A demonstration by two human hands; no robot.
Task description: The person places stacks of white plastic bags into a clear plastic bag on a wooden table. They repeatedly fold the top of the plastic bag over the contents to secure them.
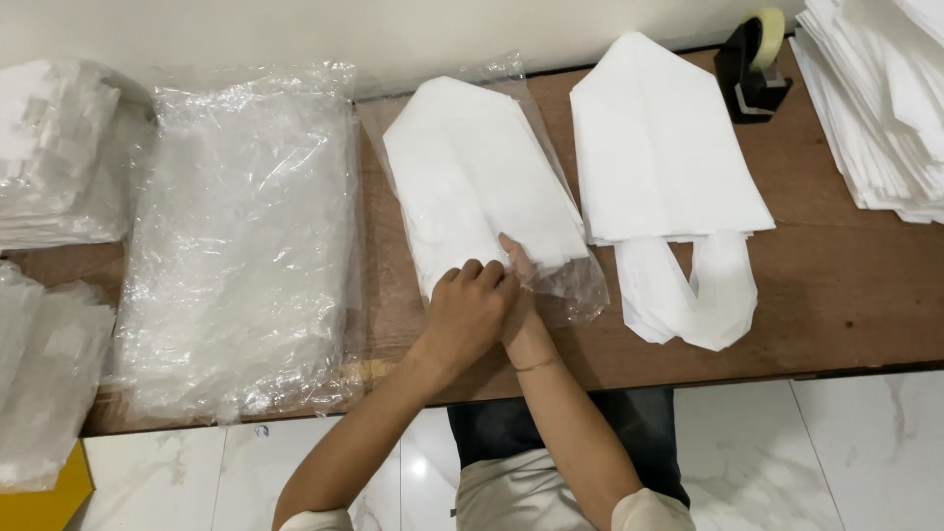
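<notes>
White folded fabric bag (482, 182) lies inside a clear plastic sleeve (570, 285) on the brown wooden table (846, 285), and both hands meet at its near end. The left hand (470, 313) rests on top with its fingers curled down, knuckles up, pressing on the bag's lower edge where the sleeve opens. The right hand (519, 285) lies partly beneath the left; only a finger or two shows, stretched out flat along the bag at the sleeve's mouth, so how much it grips I cannot tell. A thin band circles the right wrist.

Just right of the sleeved bag lies a stack of bare white bags (664, 147), their looped handles (688, 295) pointing toward the table's near edge. Beyond that stack, toward the wall, stands a black tape dispenser (752, 69), and further right sits a tall pile of white sheets (880, 108). Left of the sleeved bag lies a heap of empty clear sleeves (241, 236), with more wrapped bundles (54, 157) beyond it.
</notes>
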